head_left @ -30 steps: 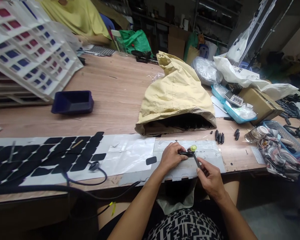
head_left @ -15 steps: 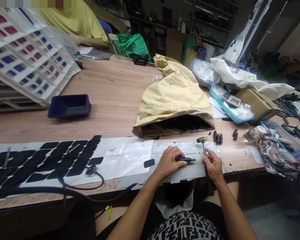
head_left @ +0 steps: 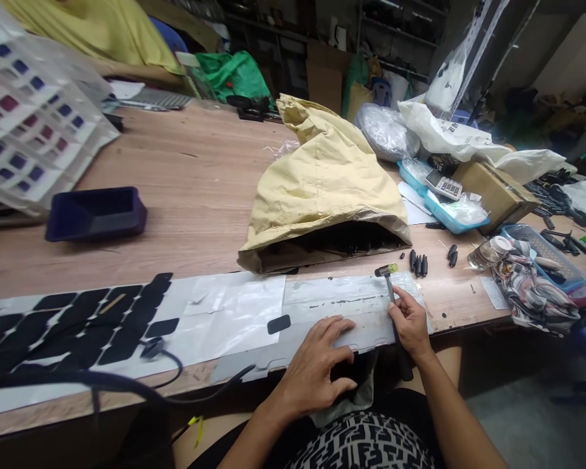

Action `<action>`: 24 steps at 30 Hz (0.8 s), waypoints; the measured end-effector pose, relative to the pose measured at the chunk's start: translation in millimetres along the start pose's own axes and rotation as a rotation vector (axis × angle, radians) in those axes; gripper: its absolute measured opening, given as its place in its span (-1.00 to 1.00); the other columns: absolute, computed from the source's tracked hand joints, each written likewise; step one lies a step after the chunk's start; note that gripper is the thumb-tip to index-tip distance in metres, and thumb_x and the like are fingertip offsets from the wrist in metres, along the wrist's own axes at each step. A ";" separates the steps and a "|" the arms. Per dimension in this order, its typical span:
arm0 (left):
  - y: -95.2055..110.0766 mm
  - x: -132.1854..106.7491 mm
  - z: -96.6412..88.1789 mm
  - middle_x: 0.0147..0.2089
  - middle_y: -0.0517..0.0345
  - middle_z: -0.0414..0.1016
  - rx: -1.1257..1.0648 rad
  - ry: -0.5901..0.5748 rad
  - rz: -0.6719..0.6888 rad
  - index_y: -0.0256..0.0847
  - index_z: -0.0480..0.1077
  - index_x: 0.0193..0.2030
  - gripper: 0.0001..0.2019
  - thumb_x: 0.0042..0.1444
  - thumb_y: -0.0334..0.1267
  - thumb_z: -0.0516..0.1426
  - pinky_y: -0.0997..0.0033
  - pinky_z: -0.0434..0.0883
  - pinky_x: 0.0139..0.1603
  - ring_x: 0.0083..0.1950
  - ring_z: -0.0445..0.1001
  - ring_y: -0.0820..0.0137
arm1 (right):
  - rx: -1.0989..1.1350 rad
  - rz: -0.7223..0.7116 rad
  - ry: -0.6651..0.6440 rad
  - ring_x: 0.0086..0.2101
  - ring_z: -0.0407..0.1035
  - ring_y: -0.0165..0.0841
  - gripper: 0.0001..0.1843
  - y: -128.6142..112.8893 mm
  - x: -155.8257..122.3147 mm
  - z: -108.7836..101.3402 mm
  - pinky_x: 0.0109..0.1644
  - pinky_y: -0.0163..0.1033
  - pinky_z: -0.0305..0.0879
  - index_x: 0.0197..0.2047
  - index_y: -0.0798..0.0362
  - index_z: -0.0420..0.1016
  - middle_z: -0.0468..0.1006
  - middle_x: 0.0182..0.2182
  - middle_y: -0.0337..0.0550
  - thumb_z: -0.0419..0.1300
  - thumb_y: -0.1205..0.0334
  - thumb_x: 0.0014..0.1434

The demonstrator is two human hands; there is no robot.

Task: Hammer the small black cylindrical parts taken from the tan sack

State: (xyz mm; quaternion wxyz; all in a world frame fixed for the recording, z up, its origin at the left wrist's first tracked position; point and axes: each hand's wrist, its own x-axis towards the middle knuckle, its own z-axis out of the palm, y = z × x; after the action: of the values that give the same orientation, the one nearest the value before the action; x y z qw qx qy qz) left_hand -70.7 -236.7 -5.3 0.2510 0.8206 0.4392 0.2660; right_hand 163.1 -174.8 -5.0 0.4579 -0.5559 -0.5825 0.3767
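My right hand (head_left: 410,320) is wrapped round the handle of a small hammer (head_left: 387,272), whose head has one dark end and one yellow end. The hammer head is up, over the right part of a grey sheet (head_left: 342,306) on the table. Fingers apart and holding nothing, my left hand (head_left: 317,365) is at the table's front edge, over the near border of that sheet. To its left, a single black rounded piece (head_left: 279,324) lies on white paper (head_left: 234,293). Below the front edge, a bag (head_left: 366,384) is partly hidden by my left hand.
A yellow cloth sack (head_left: 327,176) with its dark mouth toward me stands behind the sheet. Black cylindrical parts (head_left: 418,264) lie to the right. A dark blue tray (head_left: 95,213), a white basket (head_left: 34,104) and a black cable (head_left: 127,384) are leftward. A person in yellow sits opposite.
My left hand has let go of the slim black part it held and moved down toward the front edge, its fingers spreading. That part is out of sight. My right hand still holds the hammer.
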 end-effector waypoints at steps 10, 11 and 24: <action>11.6 122.5 11.9 -0.22 0.17 0.58 -0.268 0.222 -0.336 -0.14 0.51 -0.15 -0.85 0.13 -0.27 0.21 0.35 0.41 -0.17 -0.25 0.50 0.35 | 0.270 -0.037 0.560 -0.51 0.31 -0.42 -0.48 2.5 -7.0 8.7 -0.36 -0.27 0.31 0.20 0.14 0.33 0.47 -0.44 -0.24 0.18 0.10 0.24; 14.0 143.5 16.6 -0.22 0.19 0.59 -0.262 0.221 -0.363 -0.13 0.52 -0.13 -0.84 0.14 -0.27 0.20 0.37 0.39 -0.20 -0.27 0.50 0.36 | 0.287 -0.027 0.569 -0.53 0.30 -0.42 -0.48 1.8 -5.8 8.5 -0.38 -0.28 0.30 0.19 0.14 0.33 0.47 -0.44 -0.25 0.19 0.09 0.23; 32.2 261.7 60.9 -0.02 -0.16 0.56 0.067 0.129 -0.500 -0.22 0.58 -0.13 -0.71 0.24 -0.09 0.13 0.25 0.34 -0.07 -0.01 0.53 0.11 | 0.296 -0.034 0.518 -0.48 0.34 -0.40 -0.49 12.1 -6.6 8.0 -0.35 -0.27 0.34 0.20 0.14 0.33 0.48 -0.42 -0.23 0.18 0.08 0.26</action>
State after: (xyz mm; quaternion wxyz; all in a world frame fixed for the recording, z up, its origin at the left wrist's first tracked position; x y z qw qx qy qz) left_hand 111.9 -39.7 27.3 0.2534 0.6756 0.6521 0.2327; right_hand 159.0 -179.7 -19.6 0.6735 -0.5510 -0.3942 0.2957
